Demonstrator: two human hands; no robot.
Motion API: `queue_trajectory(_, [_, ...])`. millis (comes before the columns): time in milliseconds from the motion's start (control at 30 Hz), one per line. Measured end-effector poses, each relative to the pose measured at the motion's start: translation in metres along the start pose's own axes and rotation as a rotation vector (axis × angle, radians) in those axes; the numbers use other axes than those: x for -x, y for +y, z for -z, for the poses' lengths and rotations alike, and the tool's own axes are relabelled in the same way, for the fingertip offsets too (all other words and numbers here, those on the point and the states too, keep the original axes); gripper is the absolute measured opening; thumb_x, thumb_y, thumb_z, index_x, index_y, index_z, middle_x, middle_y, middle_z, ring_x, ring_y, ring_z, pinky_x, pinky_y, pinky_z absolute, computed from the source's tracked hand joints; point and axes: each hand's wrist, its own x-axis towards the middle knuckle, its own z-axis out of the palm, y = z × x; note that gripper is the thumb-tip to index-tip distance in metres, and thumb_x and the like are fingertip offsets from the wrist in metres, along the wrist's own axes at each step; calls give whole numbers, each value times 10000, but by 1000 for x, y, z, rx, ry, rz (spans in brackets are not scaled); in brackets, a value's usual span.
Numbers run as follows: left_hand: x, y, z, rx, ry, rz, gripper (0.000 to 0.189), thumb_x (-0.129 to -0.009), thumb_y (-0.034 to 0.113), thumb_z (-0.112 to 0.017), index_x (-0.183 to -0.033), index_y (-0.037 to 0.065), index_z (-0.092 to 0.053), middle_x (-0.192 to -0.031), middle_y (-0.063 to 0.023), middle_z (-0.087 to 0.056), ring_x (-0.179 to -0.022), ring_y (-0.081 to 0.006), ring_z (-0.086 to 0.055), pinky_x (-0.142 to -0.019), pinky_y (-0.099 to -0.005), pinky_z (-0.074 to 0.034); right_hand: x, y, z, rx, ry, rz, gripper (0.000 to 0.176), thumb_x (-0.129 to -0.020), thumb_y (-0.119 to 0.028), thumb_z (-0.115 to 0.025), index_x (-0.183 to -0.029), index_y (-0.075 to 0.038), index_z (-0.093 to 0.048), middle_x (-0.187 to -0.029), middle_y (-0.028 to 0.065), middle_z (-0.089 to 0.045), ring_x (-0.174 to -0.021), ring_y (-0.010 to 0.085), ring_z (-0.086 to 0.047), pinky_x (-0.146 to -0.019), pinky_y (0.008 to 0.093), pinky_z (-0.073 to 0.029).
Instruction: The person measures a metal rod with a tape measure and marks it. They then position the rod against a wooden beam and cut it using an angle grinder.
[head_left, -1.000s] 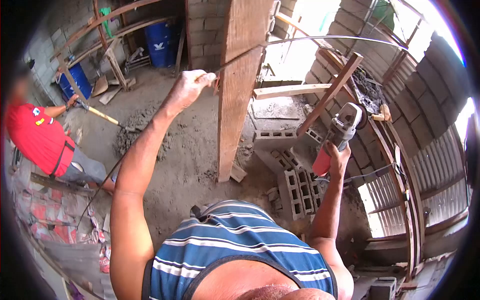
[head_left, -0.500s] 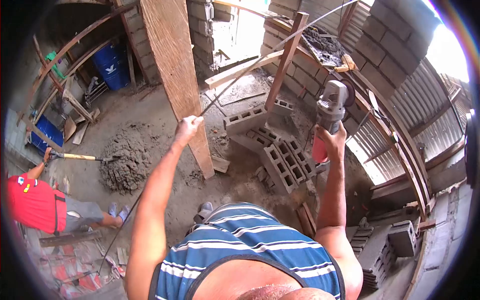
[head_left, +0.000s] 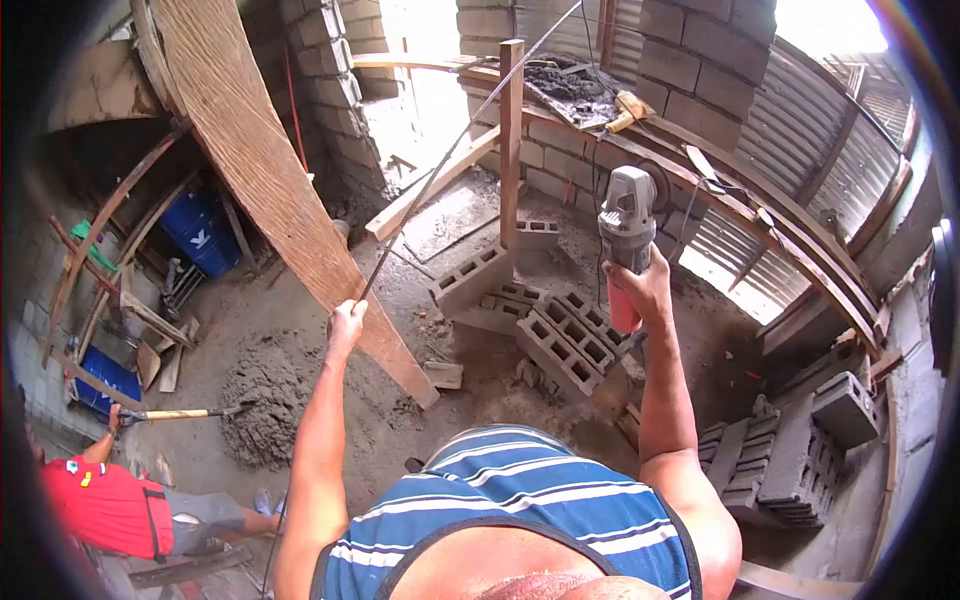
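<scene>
My left hand [head_left: 347, 322] is closed around a long thin steel bar [head_left: 430, 185], which slants up to the right past the top of a wooden post [head_left: 511, 150]. A stretch of the bar shows again low beside my left arm. Just past this fist a wide wooden plank [head_left: 270, 170] slopes across the view. Raised on the right, my right hand [head_left: 645, 285] grips an angle grinder [head_left: 628, 215] by its red and grey body. Its disc [head_left: 655, 185] faces away from me, at the far right side of the head.
Hollow concrete blocks [head_left: 570, 340] lie in a pile ahead, and more blocks [head_left: 790, 460] are stacked at right. A person in a red shirt [head_left: 105, 505] holds a shovel [head_left: 180, 413] at a mortar heap [head_left: 265, 400]. A yellow power tool [head_left: 628, 110] rests by a mortar board [head_left: 575, 92].
My view has turned, so the surroundings shift and tilt. My left hand has come lower with the bar still in it. The grinder stays raised in my right hand, a little further left.
</scene>
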Motion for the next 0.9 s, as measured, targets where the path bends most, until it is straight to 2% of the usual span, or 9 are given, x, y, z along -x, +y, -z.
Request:
queue_trajectory(100, [7, 7, 23, -82, 20, 121, 443, -961, 459, -607, -990, 29, -708, -973, -265, -708, -942, -472, -672, -808, -525, -516, 4, 12, 11, -91, -8, -43, 436, -756, -217, -792, -1105, -2, -642, -948, 40, -699, -839, 115, -633, -784, 296, -527])
queue_trajectory(233, [30, -25, 24, -143, -2, 193, 439, -955, 466, -606, -1016, 43, -704, -989, -256, -709, -952, -467, -669, -805, -524, -515, 5, 26, 24, -116, -12, -78, 483, -751, -234, -815, -1138, -1, -645, -937, 54, -713, -834, 135, -661, -785, 314, -539])
queue_trajectory(300, [40, -43, 8, -100, -37, 127, 396, -950, 411, -601, -1038, 37, -698, -987, -262, -707, -952, -471, -669, -809, -514, -516, 8, 23, 28, -116, -22, -82, 494, -758, -229, -817, -1159, 2, -645, -958, 67, -722, -853, 147, -669, -797, 322, -539])
queue_trajectory(400, [49, -32, -15, -96, -42, 93, 347, -938, 343, -618, -1057, 25, -685, -983, -266, -706, -948, -456, -674, -827, -498, -521, 9, 32, 36, 19, -21, -88, 675, -697, -342, -848, -1240, -2, -638, -1075, 136, -734, -940, 214, -686, -873, 387, -559])
queue_trajectory(533, [34, -80, -55, -40, -183, 65, 322, -910, 274, -637, -1098, 15, -665, -986, -258, -707, -946, -429, -680, -853, -484, -529, 17, 38, 34, -13, 19, -156, 667, -690, -339, -849, -1212, 13, -626, -1059, 135, -727, -948, 215, -689, -884, 365, -555])
queue_trajectory(633, [34, -79, -69, -112, -293, 79, 377, -856, 265, -699, -1125, 5, -653, -980, -235, -715, -952, -390, -694, -861, -470, -533, 30, 29, 33, -8, 57, -145, 648, -693, -330, -851, -1194, 15, -627, -1046, 135, -729, -942, 202, -690, -884, 360, -555])
queue_trajectory(700, [34, -77, -82, -93, -479, 123, 538, -792, 286, -776, -1219, -4, -623, -1044, -200, -720, -1005, -352, -691, -891, -454, -532, 36, 18, 36, 8, 68, -145, 634, -694, -319, -853, -1184, 16, -628, -1037, 132, -730, -935, 194, -690, -882, 357, -556])
queue_trajectory(733, [34, -85, -95, -68, -550, 141, 720, -748, 315, -827, -1330, -12, -558, -1132, -180, -709, -1068, -332, -676, -945, -440, -522, 42, 13, 39, -38, 83, -199, 620, -699, -306, -851, -1179, 17, -628, -1028, 126, -732, -930, 189, -691, -879, 354, -558])
queue_trajectory(900, [43, -81, -137, -149, -717, 200, 870, -769, 356, -842, -1459, 5, -447, -1293, -207, -664, -1225, -304, -633, -1032, -425, -491, 66, 13, 52, -64, 152, -137, 542, -748, -266, -842, -1210, -51, -656, -1056, 101, -740, -938, 183, -696, -898, 357, -562])
